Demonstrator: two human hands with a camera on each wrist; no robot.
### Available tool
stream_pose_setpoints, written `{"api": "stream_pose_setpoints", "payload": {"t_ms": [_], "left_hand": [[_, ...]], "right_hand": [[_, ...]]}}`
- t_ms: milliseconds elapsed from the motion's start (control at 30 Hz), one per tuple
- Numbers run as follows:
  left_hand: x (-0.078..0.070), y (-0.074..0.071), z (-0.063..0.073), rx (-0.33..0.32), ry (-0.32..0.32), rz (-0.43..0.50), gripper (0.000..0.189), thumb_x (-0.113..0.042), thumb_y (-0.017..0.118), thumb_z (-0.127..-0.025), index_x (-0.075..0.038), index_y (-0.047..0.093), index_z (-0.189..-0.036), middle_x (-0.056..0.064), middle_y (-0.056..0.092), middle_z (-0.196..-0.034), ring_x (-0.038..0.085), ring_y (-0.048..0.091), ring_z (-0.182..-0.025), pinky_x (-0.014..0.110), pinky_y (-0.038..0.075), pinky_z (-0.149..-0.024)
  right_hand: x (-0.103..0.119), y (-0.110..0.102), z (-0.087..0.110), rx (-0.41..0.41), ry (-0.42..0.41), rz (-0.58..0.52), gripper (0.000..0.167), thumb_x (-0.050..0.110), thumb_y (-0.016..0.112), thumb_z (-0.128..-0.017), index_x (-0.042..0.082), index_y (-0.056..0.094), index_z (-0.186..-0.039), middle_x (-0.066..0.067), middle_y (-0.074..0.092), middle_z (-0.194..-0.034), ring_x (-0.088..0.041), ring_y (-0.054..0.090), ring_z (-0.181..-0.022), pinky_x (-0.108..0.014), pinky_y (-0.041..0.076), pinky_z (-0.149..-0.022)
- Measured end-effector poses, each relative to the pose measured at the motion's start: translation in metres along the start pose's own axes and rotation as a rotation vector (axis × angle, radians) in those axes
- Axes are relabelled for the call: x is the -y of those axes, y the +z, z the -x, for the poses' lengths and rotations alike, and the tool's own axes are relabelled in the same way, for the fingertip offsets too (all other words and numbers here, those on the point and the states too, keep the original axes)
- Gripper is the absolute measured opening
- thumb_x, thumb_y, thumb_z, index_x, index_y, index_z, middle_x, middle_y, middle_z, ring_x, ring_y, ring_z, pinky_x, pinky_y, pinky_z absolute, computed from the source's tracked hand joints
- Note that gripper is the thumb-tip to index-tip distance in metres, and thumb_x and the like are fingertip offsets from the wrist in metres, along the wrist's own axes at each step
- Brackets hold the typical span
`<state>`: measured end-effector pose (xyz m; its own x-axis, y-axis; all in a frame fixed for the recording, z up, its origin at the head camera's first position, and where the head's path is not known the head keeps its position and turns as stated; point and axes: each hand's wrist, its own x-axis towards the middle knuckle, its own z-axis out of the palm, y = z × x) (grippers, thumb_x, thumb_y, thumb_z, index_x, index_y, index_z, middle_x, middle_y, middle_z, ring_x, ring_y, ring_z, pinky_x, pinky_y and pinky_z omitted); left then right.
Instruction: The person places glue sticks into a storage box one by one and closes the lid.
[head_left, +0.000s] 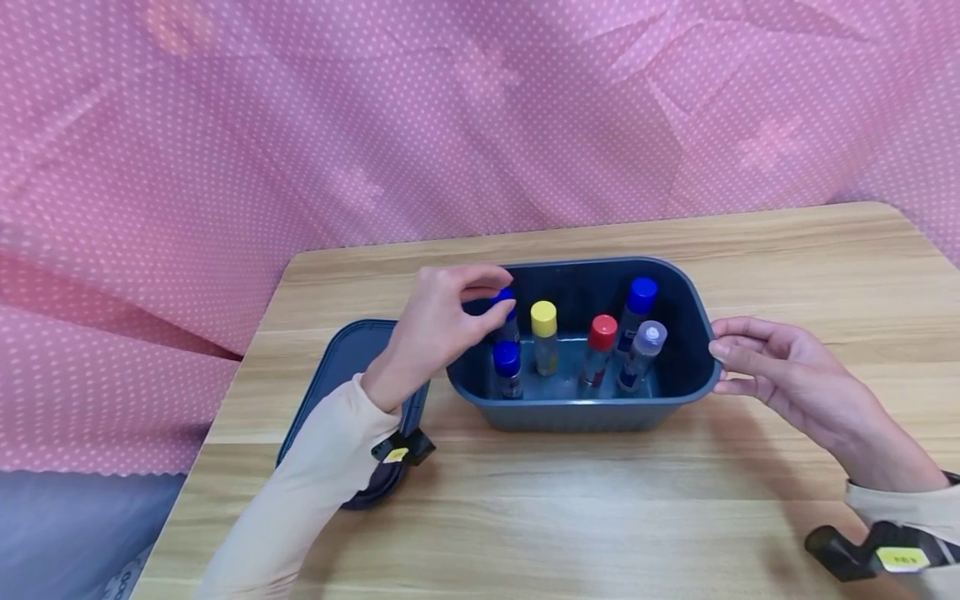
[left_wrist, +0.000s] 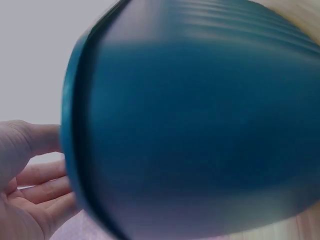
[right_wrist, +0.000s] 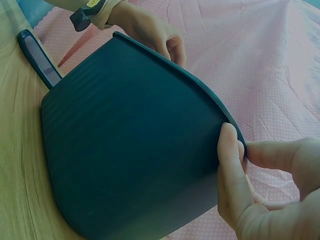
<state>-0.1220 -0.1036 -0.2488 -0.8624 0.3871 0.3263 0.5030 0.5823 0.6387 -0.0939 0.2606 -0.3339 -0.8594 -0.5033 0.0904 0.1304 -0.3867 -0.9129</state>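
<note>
A deep dark-blue plastic bin (head_left: pixel 577 417) with a ribbed lower wall sits on the wooden table. At its back-left corner, my left hand (head_left: pixel 442 321) pinches the blue cap of a small clear bottle (head_left: pixel 510 333) between thumb and fingers. The left wrist view shows that hand's fingers (left_wrist: pixel 47 190) beside the rim, the bottle hidden. On the opposite end, my right hand (head_left: pixel 795 375) grips the bin's rim, thumb and fingers on either side of the wall. Inside stand several similar bottles: another blue-capped one (head_left: pixel 507 371), a yellow-capped one (head_left: pixel 545 333) and a red-capped one (head_left: pixel 600 346).
At the bin's right end are a blue-capped bottle (head_left: pixel 637 308) and a bottle with a translucent cap (head_left: pixel 645 350). A dark-blue rounded lid (head_left: pixel 345 354) lies left of the bin, partly under my left forearm. Pink dotted cloth (head_left: pixel 480 125) hangs behind the table (head_left: pixel 585 517).
</note>
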Motion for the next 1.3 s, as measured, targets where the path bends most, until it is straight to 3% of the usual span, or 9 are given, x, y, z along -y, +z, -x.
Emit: {"api": "stream_pose_setpoints", "payload": {"t_ms": [233,467,767,1033,1133,1233,1300], "left_hand": [[0.014,-0.018,0.014,-0.132,-0.029,-0.015,0.025,-0.005,0.074,-0.083,0.003,0.07,-0.107,0.013,0.071,-0.105,0.022,0.07,-0.094,0.031,0.055,-0.086],[0.04,-0.037,0.035,-0.25,-0.085,-0.07,0.022,-0.005,0.074,-0.082,0.001,0.072,-0.104,0.014,0.072,-0.101,0.024,0.071,-0.089,0.034,0.057,-0.08],[0.068,-0.054,0.067,-0.275,-0.16,-0.148,0.022,-0.005,0.076,-0.081,0.003,0.072,-0.102,0.015,0.072,-0.098,0.026,0.071,-0.085,0.038,0.056,-0.078],[0.083,-0.063,0.092,-0.259,-0.281,-0.179,0.024,-0.01,0.074,-0.085,0.001,0.071,-0.106,0.016,0.071,-0.103,0.029,0.07,-0.091,0.042,0.055,-0.082],[0.089,-0.065,0.102,-0.253,-0.332,-0.202,0.025,-0.013,0.074,-0.086,0.0,0.071,-0.106,0.016,0.071,-0.104,0.03,0.07,-0.092,0.026,0.056,-0.08],[0.094,-0.068,0.113,-0.248,-0.379,-0.207,0.026,-0.016,0.073,-0.087,0.0,0.07,-0.107,0.017,0.07,-0.105,0.03,0.069,-0.093,0.007,0.049,-0.074],[0.098,-0.069,0.119,-0.255,-0.399,-0.198,0.026,-0.015,0.072,-0.087,0.002,0.07,-0.107,0.018,0.07,-0.104,0.026,0.07,-0.092,0.001,0.044,-0.072]], "right_hand": [[0.0,-0.001,0.0,-0.008,0.007,0.015,0.03,-0.014,0.035,-0.098,-0.005,0.057,-0.117,-0.012,0.065,-0.107,-0.023,0.069,-0.092,-0.035,0.057,-0.079],[0.001,0.0,0.0,-0.018,0.013,0.021,0.029,-0.013,0.036,-0.098,-0.005,0.058,-0.115,-0.011,0.065,-0.106,-0.022,0.069,-0.091,-0.034,0.057,-0.078],[0.001,-0.001,0.001,0.008,0.009,0.012,0.03,-0.014,0.034,-0.099,-0.006,0.056,-0.118,-0.012,0.066,-0.107,-0.023,0.069,-0.092,-0.035,0.057,-0.079],[-0.001,-0.001,0.001,-0.011,0.009,0.012,0.031,-0.014,0.034,-0.098,-0.005,0.057,-0.118,-0.012,0.066,-0.107,-0.023,0.069,-0.091,-0.034,0.057,-0.078],[-0.001,-0.001,0.0,-0.012,0.006,0.013,0.031,-0.014,0.035,-0.098,-0.005,0.057,-0.118,-0.012,0.065,-0.107,-0.023,0.068,-0.091,-0.034,0.057,-0.078],[-0.001,-0.001,-0.001,-0.013,0.009,0.013,0.031,-0.014,0.035,-0.098,-0.005,0.057,-0.118,-0.012,0.065,-0.107,-0.023,0.069,-0.091,-0.034,0.057,-0.079],[0.0,-0.001,-0.001,-0.01,0.012,0.011,0.031,-0.014,0.034,-0.098,-0.005,0.057,-0.118,-0.012,0.065,-0.107,-0.023,0.069,-0.092,-0.034,0.057,-0.079]]}}
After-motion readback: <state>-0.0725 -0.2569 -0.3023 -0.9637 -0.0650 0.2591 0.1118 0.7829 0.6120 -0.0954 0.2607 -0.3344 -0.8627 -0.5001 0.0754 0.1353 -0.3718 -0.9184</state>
